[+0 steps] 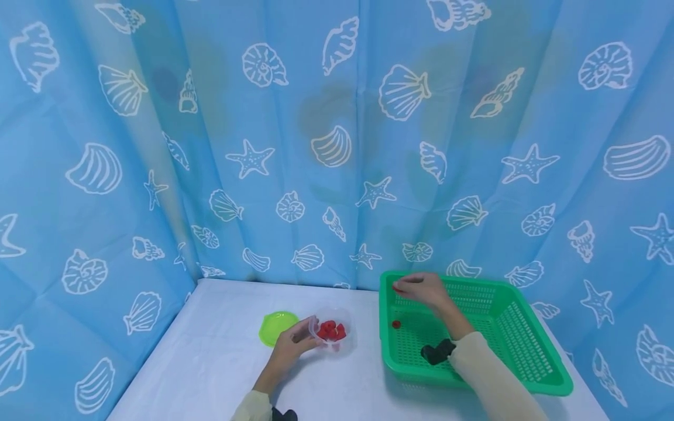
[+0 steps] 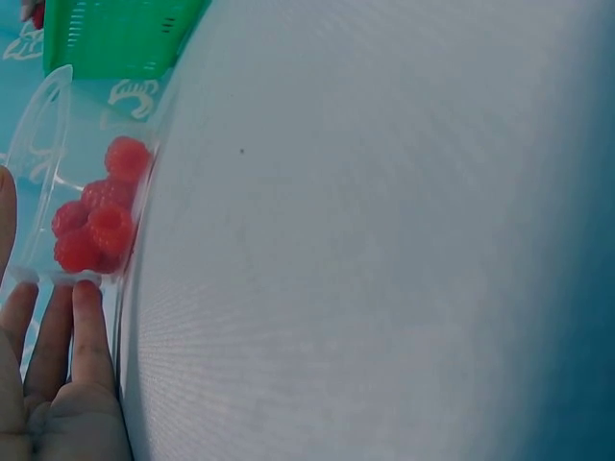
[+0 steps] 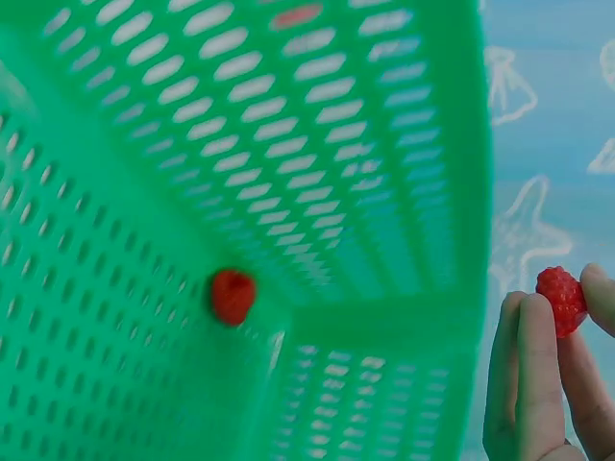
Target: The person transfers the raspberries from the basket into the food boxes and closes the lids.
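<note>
A clear plastic tub point(image 1: 344, 345) stands on the white table, with several raspberries point(image 2: 101, 216) inside. At its left side my left hand point(image 1: 291, 346) holds it, the fingers against the wall and the thumb by the rim. My right hand point(image 1: 425, 290) pinches a single raspberry point(image 3: 561, 301) between thumb and fingertips, over the back left corner of a green basket point(image 1: 547, 386). Another raspberry point(image 3: 233, 296) lies on the basket's floor near the left wall.
Left of the tub, partly behind my left hand, a lime-green lid or shallow dish point(image 1: 275, 326) lies on the table point(image 1: 210, 351). The basket takes up the table's right side. A blue curtain point(image 1: 295, 146) with white shell prints hangs behind and at the sides.
</note>
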Action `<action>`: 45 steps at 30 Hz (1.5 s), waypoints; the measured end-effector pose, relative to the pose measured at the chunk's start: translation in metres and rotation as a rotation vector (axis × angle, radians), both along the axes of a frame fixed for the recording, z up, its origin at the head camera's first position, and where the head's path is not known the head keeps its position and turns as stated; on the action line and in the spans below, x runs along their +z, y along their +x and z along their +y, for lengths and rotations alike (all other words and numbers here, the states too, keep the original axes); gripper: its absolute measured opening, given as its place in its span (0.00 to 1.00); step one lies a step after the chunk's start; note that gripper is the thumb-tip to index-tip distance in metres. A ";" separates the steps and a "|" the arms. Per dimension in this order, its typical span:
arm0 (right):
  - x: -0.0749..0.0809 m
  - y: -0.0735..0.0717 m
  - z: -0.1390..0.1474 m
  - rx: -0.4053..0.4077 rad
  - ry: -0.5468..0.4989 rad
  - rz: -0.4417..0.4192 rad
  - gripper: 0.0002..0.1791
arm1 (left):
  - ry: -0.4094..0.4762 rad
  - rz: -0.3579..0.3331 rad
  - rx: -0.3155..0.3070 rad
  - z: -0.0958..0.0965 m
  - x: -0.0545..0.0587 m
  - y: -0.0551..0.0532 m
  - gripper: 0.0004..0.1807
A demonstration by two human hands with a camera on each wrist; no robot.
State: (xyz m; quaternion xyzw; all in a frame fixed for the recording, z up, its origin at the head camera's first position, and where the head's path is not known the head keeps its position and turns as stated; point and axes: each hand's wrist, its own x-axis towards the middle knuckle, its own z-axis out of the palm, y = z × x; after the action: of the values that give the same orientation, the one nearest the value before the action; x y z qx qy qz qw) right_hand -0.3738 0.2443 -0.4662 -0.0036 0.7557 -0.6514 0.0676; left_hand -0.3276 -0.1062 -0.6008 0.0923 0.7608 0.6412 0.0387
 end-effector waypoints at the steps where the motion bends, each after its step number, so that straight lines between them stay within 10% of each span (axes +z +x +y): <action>1: 0.002 0.001 -0.003 0.000 0.009 0.010 0.22 | -0.006 0.002 0.000 0.000 0.000 0.000 0.36; 20: 0.012 0.011 -0.083 0.044 0.066 0.065 0.16 | 0.003 -0.007 0.003 0.001 0.001 -0.001 0.36; 45: -0.025 0.035 -0.159 0.031 0.309 0.076 0.15 | 0.032 0.035 -0.027 -0.001 -0.006 -0.004 0.35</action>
State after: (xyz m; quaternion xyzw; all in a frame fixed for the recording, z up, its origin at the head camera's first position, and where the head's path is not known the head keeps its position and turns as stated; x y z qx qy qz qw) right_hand -0.3385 0.0852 -0.4917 -0.0297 0.8488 -0.5256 0.0489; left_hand -0.3317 -0.1070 -0.6069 0.1145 0.7498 0.6509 0.0328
